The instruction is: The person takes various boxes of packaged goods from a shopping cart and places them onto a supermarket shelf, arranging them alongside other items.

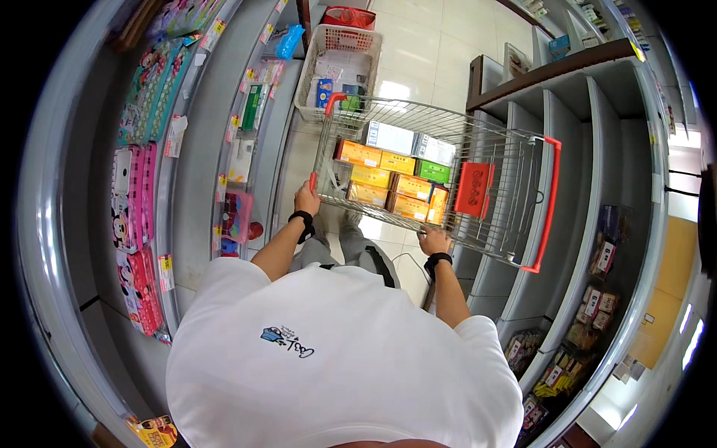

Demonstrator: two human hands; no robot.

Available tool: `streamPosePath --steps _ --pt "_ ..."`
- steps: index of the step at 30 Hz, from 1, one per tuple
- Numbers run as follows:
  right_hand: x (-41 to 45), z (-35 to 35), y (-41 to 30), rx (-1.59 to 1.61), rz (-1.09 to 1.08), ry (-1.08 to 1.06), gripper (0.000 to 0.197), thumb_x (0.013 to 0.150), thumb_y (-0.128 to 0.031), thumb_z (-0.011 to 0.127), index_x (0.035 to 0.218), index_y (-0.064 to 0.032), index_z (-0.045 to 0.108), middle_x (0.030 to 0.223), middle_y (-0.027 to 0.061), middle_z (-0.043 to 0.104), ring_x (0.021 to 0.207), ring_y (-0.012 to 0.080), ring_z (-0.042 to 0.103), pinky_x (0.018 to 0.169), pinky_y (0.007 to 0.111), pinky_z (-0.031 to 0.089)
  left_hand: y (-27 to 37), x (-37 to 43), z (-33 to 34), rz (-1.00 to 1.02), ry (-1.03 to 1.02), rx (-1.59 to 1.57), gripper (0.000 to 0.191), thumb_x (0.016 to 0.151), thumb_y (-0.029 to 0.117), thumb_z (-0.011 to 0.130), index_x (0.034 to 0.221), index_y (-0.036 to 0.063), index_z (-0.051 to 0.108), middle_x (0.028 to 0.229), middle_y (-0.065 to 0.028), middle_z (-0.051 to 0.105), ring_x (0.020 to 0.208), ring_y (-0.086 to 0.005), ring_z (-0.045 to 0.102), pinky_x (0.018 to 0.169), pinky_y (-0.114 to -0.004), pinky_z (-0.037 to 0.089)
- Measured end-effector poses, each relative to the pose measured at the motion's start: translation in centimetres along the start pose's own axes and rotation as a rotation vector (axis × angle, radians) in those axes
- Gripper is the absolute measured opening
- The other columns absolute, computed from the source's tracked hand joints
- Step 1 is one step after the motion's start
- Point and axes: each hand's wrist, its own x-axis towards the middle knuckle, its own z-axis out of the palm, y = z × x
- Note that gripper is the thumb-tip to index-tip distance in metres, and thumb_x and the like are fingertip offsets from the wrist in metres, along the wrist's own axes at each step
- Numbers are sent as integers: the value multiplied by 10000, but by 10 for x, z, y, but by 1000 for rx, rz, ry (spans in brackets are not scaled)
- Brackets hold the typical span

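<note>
A wire shopping cart stands sideways before me, its red handle at the right. My left hand grips the near left corner of its rim, by a red plastic corner piece. Farther right, my right hand is closed over the near rim. Inside the basket lie several orange and yellow boxes, a green box and white boxes along the far side. A red panel is fixed in the cart near the handle end. Both wrists wear black bands.
Shelves with pencil cases and small packaged goods run along my left. Grey divided shelves with packaged snacks line the right. Beyond the cart's left end, a white plastic basket holding small boxes stands on the tiled floor.
</note>
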Motion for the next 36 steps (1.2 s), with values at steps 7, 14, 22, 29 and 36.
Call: streamPosePath --steps 7,14,22,29,36 --pt "-36 41 -7 58 7 84 304 842 -329 549 1131 -250 600 1083 89 616 1065 311 521 843 593 357 3 9 -2 16 -18 20 227 820 70 527 1042 24 532 895 -231 626 859 -412 595 758 -485 476" --pt "-58 72 -24 133 -2 254 260 827 -199 534 1059 -121 623 928 192 639 891 370 587 825 462 440 26 39 -3 7 -86 82 263 806 74 515 1067 51 521 893 -244 626 877 -426 602 772 -490 483" --pt "-67 74 -60 210 131 317 260 806 -202 553 1043 -217 657 969 66 656 1019 278 527 817 568 341 49 64 8 -24 -109 132 493 747 87 575 1190 13 372 1130 -252 506 1023 -422 537 893 -459 447" --pt "-63 74 -70 369 141 308 232 823 -214 548 1015 -208 678 940 93 659 972 313 534 876 542 300 45 72 0 62 -107 143 538 739 67 565 1235 12 363 1169 -249 473 1053 -408 517 903 -462 435" --pt "-67 68 -73 300 87 203 215 846 -207 500 987 -166 657 971 149 645 979 357 546 848 525 386 15 68 12 127 -7 130 685 708 48 584 1339 -5 322 1208 -221 462 1079 -385 495 912 -423 430"
